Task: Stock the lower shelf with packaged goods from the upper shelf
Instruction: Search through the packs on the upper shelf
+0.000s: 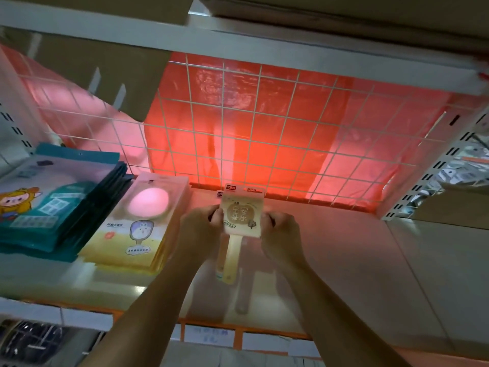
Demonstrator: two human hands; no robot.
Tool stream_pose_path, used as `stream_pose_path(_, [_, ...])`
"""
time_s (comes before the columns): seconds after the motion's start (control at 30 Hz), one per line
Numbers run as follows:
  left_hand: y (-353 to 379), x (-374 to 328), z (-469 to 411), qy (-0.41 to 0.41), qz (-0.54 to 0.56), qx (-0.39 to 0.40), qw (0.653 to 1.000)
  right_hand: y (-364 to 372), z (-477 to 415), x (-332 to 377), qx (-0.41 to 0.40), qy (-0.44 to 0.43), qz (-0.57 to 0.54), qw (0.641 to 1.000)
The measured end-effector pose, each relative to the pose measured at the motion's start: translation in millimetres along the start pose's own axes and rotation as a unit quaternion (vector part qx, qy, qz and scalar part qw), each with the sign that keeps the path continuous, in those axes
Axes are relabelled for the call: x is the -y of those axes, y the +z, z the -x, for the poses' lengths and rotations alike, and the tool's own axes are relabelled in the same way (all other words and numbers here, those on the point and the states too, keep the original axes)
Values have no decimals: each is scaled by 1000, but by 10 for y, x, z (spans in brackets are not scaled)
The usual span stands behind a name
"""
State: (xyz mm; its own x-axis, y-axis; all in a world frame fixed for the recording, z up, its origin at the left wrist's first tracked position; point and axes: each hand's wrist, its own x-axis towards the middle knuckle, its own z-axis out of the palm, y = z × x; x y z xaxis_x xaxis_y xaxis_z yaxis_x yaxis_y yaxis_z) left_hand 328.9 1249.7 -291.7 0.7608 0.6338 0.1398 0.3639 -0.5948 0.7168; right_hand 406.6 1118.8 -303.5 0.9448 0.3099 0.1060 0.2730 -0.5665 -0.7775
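Above the white shelf, the left hand and right hand pinched a cream paddle-shaped pack by its sides, its brown Chinese lettering illegible.

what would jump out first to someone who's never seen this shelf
The red sheet glowing at the back centre grabs the eye first. In front of it, mid-frame, the left hand and right hand hold a paddle pack by its sides, handle toward the viewer. At the left lie stacked teal packs and, beside them, yellow packs.
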Motion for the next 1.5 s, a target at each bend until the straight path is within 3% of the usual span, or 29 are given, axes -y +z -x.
stream_pose_path(0.23, [7, 171, -123, 24, 21, 7, 999, 245, -43, 3, 36, 18, -25, 999])
stream_pose_path(0.4, [71, 266, -265, 16, -37, 59, 997, 336, -58, -28, 85, 21, 14, 996])
stream_pose_path(1.0, [173, 389, -338, -20, -56, 70, 996, 351, -92, -43, 103, 12, 26, 994])
stream_pose_path(1.17, [148, 313, -308, -36, -41, 10, 998, 280, -91, -55, 80, 10, 9, 997])
stream_pose_path(1.27, [112, 143, -274, 28, -9, -69, 997, 82, -96, 4, 28, 11, 1, 1000])
stream_pose_path(1.5, [245, -580, -144, 154, 1, -53, 987, -606, -54, 73, -111, -48, 0, 993])
